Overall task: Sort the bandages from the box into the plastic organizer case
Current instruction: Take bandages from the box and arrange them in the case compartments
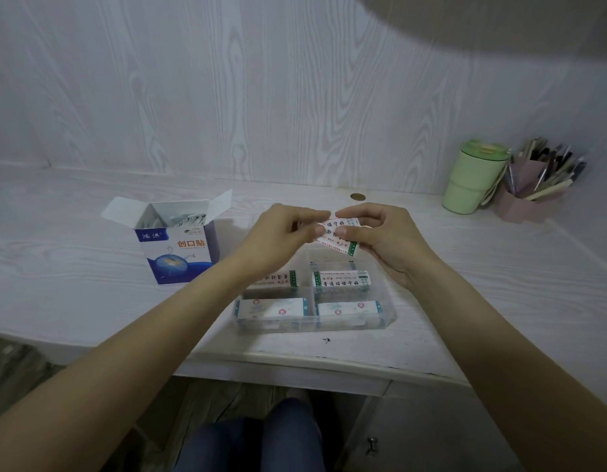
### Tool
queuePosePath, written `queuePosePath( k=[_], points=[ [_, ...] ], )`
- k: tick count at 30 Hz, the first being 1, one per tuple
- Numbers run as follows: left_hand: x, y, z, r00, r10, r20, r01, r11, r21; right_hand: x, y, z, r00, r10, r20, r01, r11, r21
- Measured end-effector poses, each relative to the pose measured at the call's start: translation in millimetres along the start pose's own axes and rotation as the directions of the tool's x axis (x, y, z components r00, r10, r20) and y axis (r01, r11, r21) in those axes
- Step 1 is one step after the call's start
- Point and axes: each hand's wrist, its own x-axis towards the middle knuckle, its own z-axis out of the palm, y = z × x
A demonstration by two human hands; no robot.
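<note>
Both hands hold a small stack of wrapped bandages (337, 235) above the far side of the clear plastic organizer case (387, 321). My left hand (281, 233) pinches the stack's left end; my right hand (377, 233) grips its right end with thumb and fingers. The case lies on the desk in front of me, and its near compartments hold bandage stacks, some with green-edged wrappers (341, 284), others with white and blue ones (271, 310). The blue and white bandage box (179, 257) stands open at the left, with more bandages inside.
A green lidded cup (474, 178) and a pink pen holder (533, 192) full of pens stand at the back right. A coin (357, 197) lies near the wall behind my hands. The desk's front edge runs just below the case.
</note>
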Motion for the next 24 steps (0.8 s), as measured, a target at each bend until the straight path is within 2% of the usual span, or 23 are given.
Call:
queuePosePath(
  k=[2,6,10,13,15,17,19,24],
  points=[
    [2.3,-3.6,0.8,0.996,-0.069,-0.054,0.063,0.993,-0.104,-0.4,-0.7,0.1,1.000,-0.028,0.006,0.028,0.997,-0.069],
    [5.7,-6.7,3.2,0.987,-0.143,-0.077,0.122,0.966,-0.228,-1.5,-1.7,-0.6,0.989,-0.148,0.015,0.145,0.934,-0.327],
    [8.0,-5.8,4.1,0.975,-0.204,-0.090,0.160,0.921,-0.355,0.7,0.8,-0.5,0.975,-0.223,-0.012,0.200,0.894,-0.400],
    [10.1,-4.6,4.9,0.976,-0.209,-0.063,0.174,0.922,-0.347,5.5,2.4,-2.1,0.964,-0.266,-0.033,0.224,0.868,-0.443],
    [12.5,-5.7,4.4,0.980,-0.198,-0.033,0.184,0.951,-0.247,8.6,2.7,-5.0,0.958,-0.284,-0.025,0.237,0.842,-0.485],
    [17.3,-8.2,5.4,0.988,-0.156,-0.021,0.156,0.988,0.000,12.9,3.9,-8.0,0.960,-0.280,-0.003,0.232,0.803,-0.548],
    [21.6,-8.4,10.0,0.992,-0.125,-0.003,0.123,0.970,0.208,18.2,7.4,-10.0,0.969,-0.244,0.027,0.204,0.740,-0.641],
    [34.0,-7.1,22.9,0.975,-0.194,0.105,0.130,0.889,0.439,28.2,15.7,-10.7,0.993,-0.111,0.031,0.088,0.556,-0.826]
  ],
)
